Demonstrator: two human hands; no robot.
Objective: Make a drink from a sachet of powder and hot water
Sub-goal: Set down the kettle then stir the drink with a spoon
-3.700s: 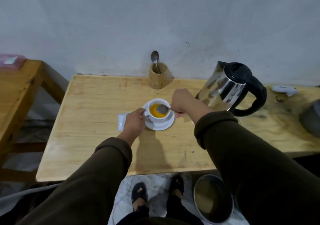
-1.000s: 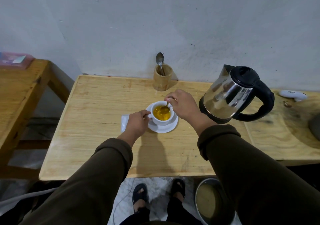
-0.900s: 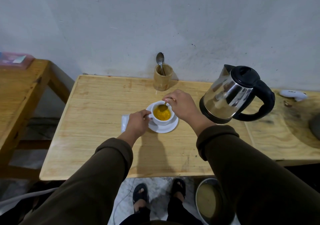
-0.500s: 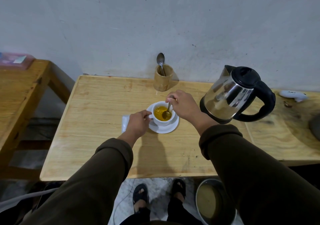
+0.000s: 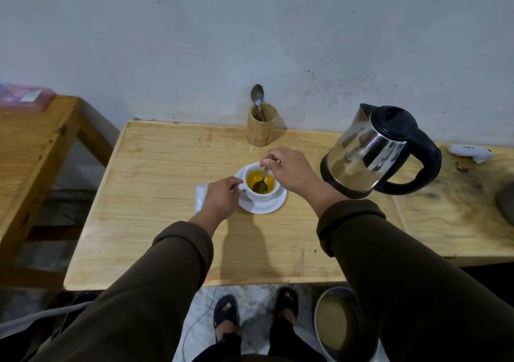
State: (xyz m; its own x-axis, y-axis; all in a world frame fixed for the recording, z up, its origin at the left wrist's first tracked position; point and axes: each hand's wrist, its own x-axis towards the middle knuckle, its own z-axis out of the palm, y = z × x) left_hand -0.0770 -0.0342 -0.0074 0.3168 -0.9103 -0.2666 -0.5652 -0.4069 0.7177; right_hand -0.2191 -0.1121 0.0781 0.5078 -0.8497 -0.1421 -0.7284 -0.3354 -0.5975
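My small white ceramic cup (image 5: 261,194) sits upright on a round white saucer (image 5: 271,207) mid-table, partly full of orange-yellow liquid (image 5: 257,179). A metal teaspoon (image 5: 262,180) leans in it, bowl submerged. A white sachet (image 5: 200,197) lies flat just left.

The cup (image 5: 261,185) stands on the saucer (image 5: 262,206) near the middle of the table (image 5: 155,222) in front of me. My left hand (image 5: 221,200) is at the cup's left side, touching its handle. A sachet (image 5: 200,199) lies flat just left of the saucer, partly under my left hand. My right hand (image 5: 292,171) is above the cup's right rim, with the spoon (image 5: 262,179) dipping into the drink. Behind the cup, against the wall, stands a holder (image 5: 261,128) with a second spoon (image 5: 257,100) upright in it. The kettle (image 5: 372,153) stands to the right of the cup.
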